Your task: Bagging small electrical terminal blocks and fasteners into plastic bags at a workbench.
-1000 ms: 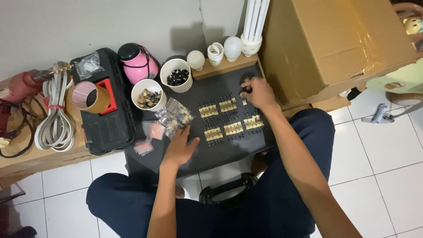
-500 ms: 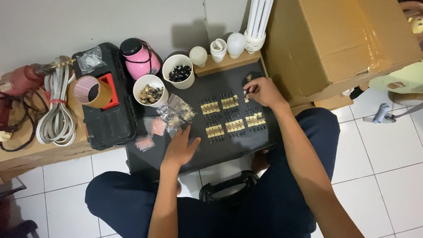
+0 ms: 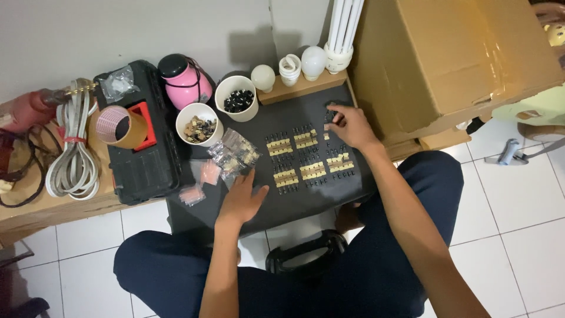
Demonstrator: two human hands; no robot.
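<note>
A: where's the right hand [image 3: 352, 125]?

B: far end of the dark bench [image 3: 306, 200], fingers pinched on a small black part [image 3: 331, 113], axis unclear. Left hand [image 3: 242, 199] flat, fingers spread, holding nothing.

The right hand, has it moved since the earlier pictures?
No. The right hand stays at the dark board's far right corner, just beyond the rows of small parts.

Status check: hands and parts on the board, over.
Right hand pinching small dark part at board's far edge. Left hand flat on board. Nothing in the way.
</note>
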